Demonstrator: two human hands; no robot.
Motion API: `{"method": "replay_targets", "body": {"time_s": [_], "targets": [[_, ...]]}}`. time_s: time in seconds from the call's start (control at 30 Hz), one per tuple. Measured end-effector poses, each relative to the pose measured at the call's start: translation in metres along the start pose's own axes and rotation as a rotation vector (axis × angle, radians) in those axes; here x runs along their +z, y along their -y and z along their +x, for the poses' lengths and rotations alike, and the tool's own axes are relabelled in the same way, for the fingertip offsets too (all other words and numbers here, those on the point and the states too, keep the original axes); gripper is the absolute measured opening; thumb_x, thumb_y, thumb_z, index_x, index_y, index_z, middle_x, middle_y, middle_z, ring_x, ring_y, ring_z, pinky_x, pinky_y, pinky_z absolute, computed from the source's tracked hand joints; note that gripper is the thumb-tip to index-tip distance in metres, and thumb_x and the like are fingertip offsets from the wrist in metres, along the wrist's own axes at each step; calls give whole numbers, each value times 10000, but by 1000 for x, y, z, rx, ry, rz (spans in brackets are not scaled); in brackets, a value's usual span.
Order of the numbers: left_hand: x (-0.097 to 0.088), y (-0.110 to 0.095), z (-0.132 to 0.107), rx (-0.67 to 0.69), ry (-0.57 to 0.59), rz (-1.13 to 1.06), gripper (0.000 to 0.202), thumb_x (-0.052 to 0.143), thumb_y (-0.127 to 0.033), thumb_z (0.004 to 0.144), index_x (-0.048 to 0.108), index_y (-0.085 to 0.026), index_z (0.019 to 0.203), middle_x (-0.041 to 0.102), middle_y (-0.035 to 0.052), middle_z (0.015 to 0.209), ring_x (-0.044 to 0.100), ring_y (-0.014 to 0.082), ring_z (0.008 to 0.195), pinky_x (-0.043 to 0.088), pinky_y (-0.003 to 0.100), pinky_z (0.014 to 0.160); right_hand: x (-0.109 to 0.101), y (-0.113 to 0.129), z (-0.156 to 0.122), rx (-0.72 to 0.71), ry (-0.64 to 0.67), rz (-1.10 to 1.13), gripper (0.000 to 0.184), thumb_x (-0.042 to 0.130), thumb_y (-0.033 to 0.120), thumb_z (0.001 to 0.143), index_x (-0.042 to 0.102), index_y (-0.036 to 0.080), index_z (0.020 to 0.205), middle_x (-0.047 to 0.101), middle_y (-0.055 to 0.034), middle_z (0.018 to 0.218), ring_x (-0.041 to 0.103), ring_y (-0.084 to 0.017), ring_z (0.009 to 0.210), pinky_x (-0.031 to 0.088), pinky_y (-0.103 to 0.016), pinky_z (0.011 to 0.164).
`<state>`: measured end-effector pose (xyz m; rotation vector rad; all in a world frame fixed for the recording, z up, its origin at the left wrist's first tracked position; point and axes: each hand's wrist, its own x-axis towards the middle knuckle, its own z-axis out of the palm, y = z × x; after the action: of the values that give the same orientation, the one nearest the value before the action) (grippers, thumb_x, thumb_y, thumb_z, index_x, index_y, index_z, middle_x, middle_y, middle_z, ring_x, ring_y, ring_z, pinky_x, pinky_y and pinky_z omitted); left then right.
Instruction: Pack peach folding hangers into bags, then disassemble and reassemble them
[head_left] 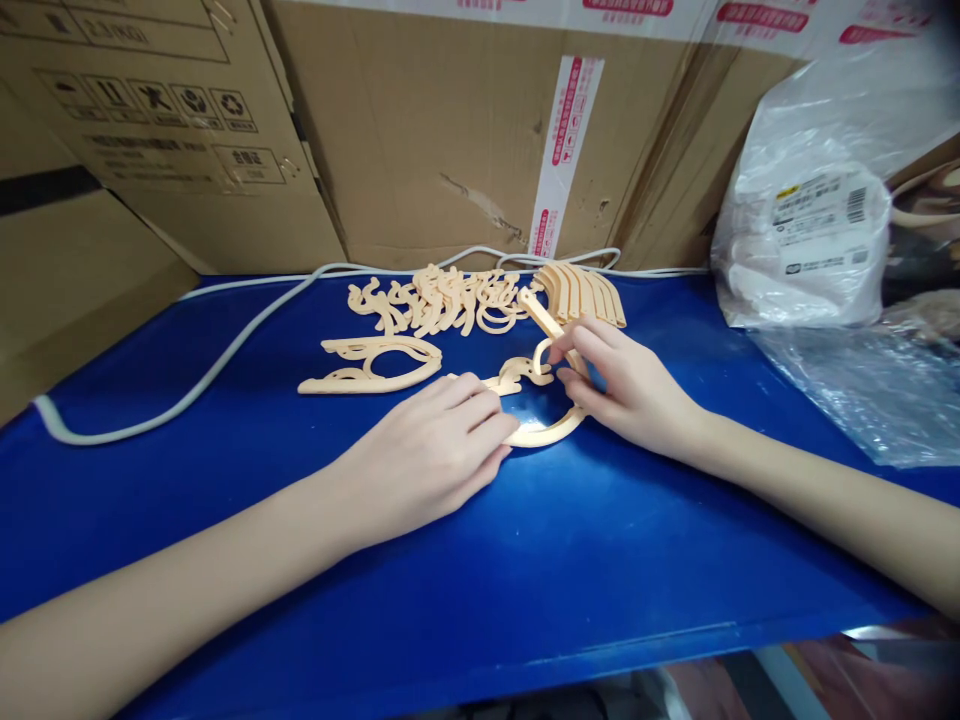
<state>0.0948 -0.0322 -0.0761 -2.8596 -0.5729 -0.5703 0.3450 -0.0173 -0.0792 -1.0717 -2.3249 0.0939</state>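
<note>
Between my hands is a beige plastic folding hanger [553, 433], with a curved arm along the near side and a hooked middle piece. My left hand [442, 440] is closed on the left end of this hanger, low over the blue table. On its right side, my right hand [626, 385] pinches the joint where the arms meet, beside a small curved hook [540, 355]. A straight arm piece [541, 315] points up and away from the right fingers. Part of the joint is hidden behind those fingers. A folded beige hanger [367, 365] lies just beyond my left hand.
Behind lie a heap of small beige hook pieces [442, 300] and a row of curved arm pieces [581, 295]. A white cable [247, 345] runs along the back and left of the blue table [480, 600]. Cardboard boxes [450, 130] and a plastic bag [802, 240] stand around.
</note>
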Motion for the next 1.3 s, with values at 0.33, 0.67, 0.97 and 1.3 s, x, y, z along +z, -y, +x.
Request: {"method": "replay_targets", "body": {"time_s": [0.33,0.67,0.97,1.3], "targets": [[5,7,-2,-195,29,-112,358,485,-280,1015,577,-130,1328,600,159,1367,567,298,1249,471,499,1050,-7,-16,3,-32,68,-25,256,451,13,825,577,216,917,586,-76,1031,587,-225,982,472,-355,842],[8,4,0,-206,58,-59,545,434,-407,1037,472,-42,1441,621,180,1387,615,286,1250,520,441,1035,-8,-33,3,20,100,-94,183,433,50,856,501,206,788,583,-75,901,559,-220,871,436,-339,768],[6,3,2,-107,-13,208,318,433,-145,999,683,-36,1163,746,157,1030,722,303,895,607,424,762,-9,-42,5,64,126,17,127,509,95,840,470,214,866,609,-44,880,554,-181,788,407,-288,726],[1,7,6,36,22,447,471,312,79,888,708,4,1130,744,151,923,721,277,795,606,381,730,-5,-43,4,47,115,42,109,515,122,863,457,214,872,630,-65,917,605,-206,859,454,-308,746]]}}
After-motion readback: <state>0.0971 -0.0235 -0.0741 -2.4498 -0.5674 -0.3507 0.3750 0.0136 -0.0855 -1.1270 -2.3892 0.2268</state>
